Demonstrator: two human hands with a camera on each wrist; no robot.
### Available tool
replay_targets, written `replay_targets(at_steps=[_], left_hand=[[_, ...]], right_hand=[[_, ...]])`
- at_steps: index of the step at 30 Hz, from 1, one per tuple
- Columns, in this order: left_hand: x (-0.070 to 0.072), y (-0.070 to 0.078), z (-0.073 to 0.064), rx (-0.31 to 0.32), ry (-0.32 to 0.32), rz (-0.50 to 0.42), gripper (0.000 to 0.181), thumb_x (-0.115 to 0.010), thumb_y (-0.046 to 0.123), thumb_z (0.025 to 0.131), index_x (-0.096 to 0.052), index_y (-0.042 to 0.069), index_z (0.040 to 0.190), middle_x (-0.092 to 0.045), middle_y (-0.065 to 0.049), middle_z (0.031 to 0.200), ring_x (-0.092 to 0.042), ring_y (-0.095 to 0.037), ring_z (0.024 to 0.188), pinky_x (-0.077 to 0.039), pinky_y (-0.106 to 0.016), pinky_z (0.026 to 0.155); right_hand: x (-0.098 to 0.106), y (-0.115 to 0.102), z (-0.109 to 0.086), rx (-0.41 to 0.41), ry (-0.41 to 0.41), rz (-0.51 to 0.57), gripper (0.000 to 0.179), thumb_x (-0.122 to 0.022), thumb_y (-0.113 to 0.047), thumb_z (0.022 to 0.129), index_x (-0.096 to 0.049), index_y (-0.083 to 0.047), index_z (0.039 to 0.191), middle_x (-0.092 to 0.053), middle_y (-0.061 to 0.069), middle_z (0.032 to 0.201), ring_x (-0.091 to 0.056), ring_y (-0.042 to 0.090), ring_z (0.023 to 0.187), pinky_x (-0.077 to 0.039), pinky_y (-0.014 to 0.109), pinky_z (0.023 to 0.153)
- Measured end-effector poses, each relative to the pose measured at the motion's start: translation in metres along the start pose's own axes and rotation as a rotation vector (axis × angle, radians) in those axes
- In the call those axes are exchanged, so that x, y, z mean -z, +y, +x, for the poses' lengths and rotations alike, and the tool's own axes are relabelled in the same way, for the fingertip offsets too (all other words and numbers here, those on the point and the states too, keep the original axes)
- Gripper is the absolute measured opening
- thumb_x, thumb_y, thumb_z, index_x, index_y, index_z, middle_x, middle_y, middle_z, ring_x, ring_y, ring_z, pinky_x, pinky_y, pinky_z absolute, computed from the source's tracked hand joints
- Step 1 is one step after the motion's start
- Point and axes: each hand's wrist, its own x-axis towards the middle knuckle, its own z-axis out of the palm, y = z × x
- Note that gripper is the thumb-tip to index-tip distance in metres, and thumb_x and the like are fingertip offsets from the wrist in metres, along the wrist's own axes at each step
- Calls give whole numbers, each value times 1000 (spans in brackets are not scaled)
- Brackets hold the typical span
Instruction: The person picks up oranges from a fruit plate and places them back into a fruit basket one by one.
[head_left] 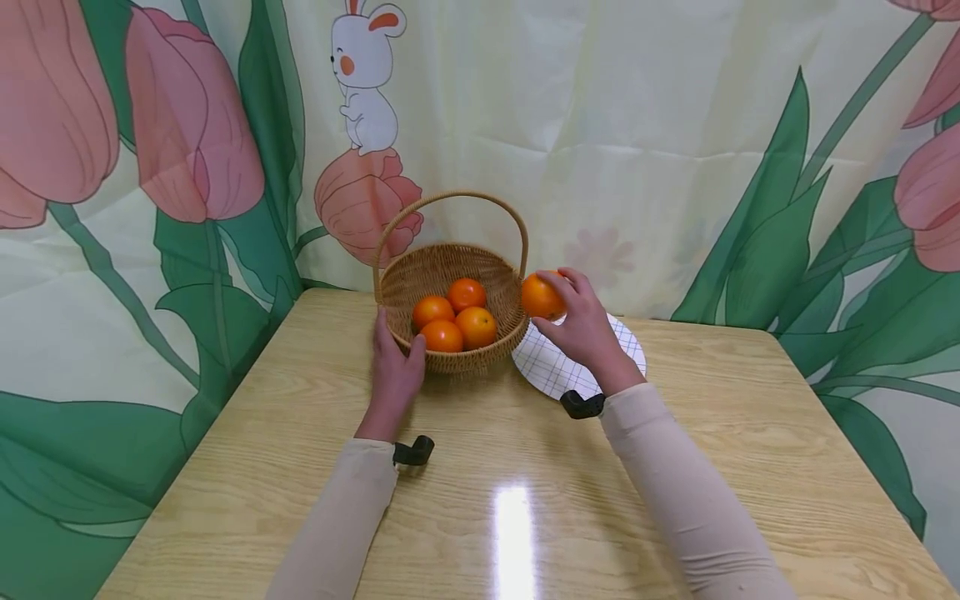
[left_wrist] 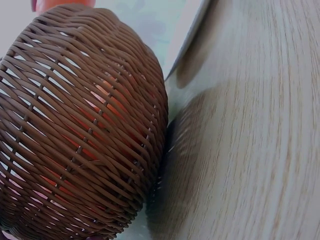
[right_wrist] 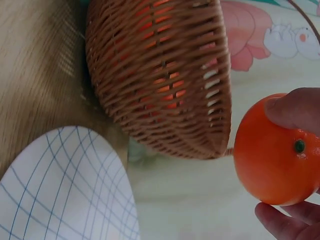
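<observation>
My right hand (head_left: 581, 329) holds an orange (head_left: 543, 296) between thumb and fingers, above the plate and just beside the basket's right rim. In the right wrist view that orange (right_wrist: 277, 150) shows a small green stem spot. On the left, my left hand (head_left: 395, 371) holds the side of the wicker basket (head_left: 480, 360), its thumb by the front rim. Several oranges (head_left: 467, 293) lie inside the basket, which has a tall arched handle (head_left: 457, 195). Through the weave of the basket (left_wrist: 85, 120), orange patches show in the left wrist view.
A white plate (head_left: 542, 367) with blue grid lines rests on the wooden table (head_left: 480, 467), right of the basket and partly under my right hand. Behind the table hangs a curtain (head_left: 637, 125) printed with tulips and a rabbit.
</observation>
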Motion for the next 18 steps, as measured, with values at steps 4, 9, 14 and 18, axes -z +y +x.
replay_targets(at_steps=[4, 9, 14, 18], left_hand=[[-1, -1, 1, -7, 0, 4, 79, -52, 35, 95, -6, 16, 156, -14, -10, 161, -25, -33, 144, -26, -52, 116], [0, 0, 1, -1, -6, 2, 80, -52, 35, 95, -4, 18, 156, -13, -9, 161, -25, -34, 144, -25, -53, 115], [2, 2, -1, 6, -11, 9, 80, -51, 37, 95, -3, 20, 156, -12, -10, 161, -25, -36, 144, -25, -55, 115], [2, 1, -1, 19, -13, 18, 80, -51, 37, 95, -3, 21, 156, -12, -10, 161, -24, -36, 144, -25, -55, 115]], right_hand=[[-3, -6, 2, 25, 7, 7, 62, -78, -18, 79, -51, -22, 135, -38, 17, 143, -51, 41, 120, -50, 54, 92], [-6, -16, 6, 50, -5, 26, 63, -77, -19, 81, -50, -24, 137, -38, 15, 143, -53, 38, 117, -51, 52, 90], [-10, -24, 7, 71, -22, 38, 62, -77, -19, 81, -51, -24, 137, -38, 15, 144, -53, 38, 119, -50, 52, 92], [-15, -28, 7, 85, -43, 45, 61, -78, -19, 81, -52, -25, 136, -38, 16, 145, -52, 38, 120, -49, 52, 94]])
